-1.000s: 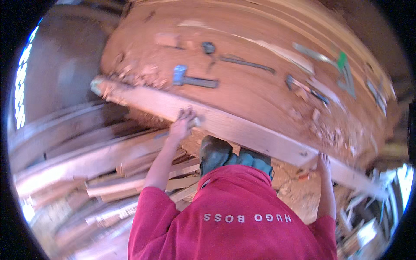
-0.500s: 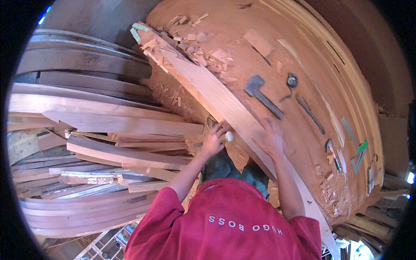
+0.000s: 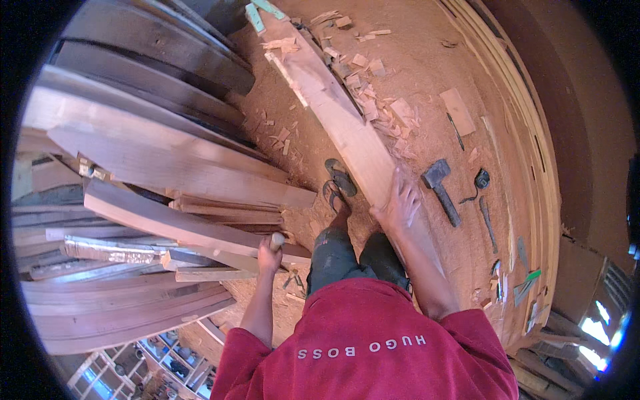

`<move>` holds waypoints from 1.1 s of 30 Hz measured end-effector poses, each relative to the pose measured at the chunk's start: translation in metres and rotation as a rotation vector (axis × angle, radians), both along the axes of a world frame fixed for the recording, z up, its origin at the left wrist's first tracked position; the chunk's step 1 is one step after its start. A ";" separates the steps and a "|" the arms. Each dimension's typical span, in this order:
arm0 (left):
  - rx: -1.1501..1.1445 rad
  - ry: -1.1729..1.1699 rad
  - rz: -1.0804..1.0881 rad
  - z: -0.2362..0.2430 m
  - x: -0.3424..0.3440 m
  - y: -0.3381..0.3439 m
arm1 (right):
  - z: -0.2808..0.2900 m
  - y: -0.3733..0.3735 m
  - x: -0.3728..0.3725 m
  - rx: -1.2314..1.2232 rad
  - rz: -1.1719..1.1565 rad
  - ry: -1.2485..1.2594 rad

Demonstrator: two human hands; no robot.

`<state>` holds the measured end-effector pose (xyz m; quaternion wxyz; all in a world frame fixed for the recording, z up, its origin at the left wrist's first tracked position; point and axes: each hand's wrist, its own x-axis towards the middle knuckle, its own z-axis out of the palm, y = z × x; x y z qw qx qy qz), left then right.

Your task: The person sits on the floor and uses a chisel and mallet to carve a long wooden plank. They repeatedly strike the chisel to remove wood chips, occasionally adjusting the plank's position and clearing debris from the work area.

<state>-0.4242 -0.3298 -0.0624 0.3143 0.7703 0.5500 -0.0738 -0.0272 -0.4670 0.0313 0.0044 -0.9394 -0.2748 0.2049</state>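
Left hand [image 3: 269,252]: fingers closed around a pale handle [image 3: 277,241]; which tool it is, I cannot tell.
Right hand [image 3: 398,203]: laid on the plank [image 3: 340,123], its fingers rather spread.
Plank: runs slantwise from the upper middle toward the right forearm, beside the feet [image 3: 340,180].
Hammer [image 3: 441,191]: to the right of the plank, near the tape measure [image 3: 482,178].

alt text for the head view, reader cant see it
Right hand resting on a wooden plank, a person in a red shirt grips a pale handle in the left hand. Wood chips, a hammer-like tool and tape measure lie right of the plank; timber is stacked at left.
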 end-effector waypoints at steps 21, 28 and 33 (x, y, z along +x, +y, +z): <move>-0.062 -0.166 0.039 0.017 0.081 0.056 | -0.039 0.015 -0.001 -0.067 -0.087 0.077; -0.093 -0.161 0.046 0.018 0.066 0.058 | -0.036 0.005 0.052 -0.050 -0.133 0.091; -0.198 -0.056 0.120 0.013 0.021 0.039 | -0.018 0.014 0.022 -0.075 -0.056 0.064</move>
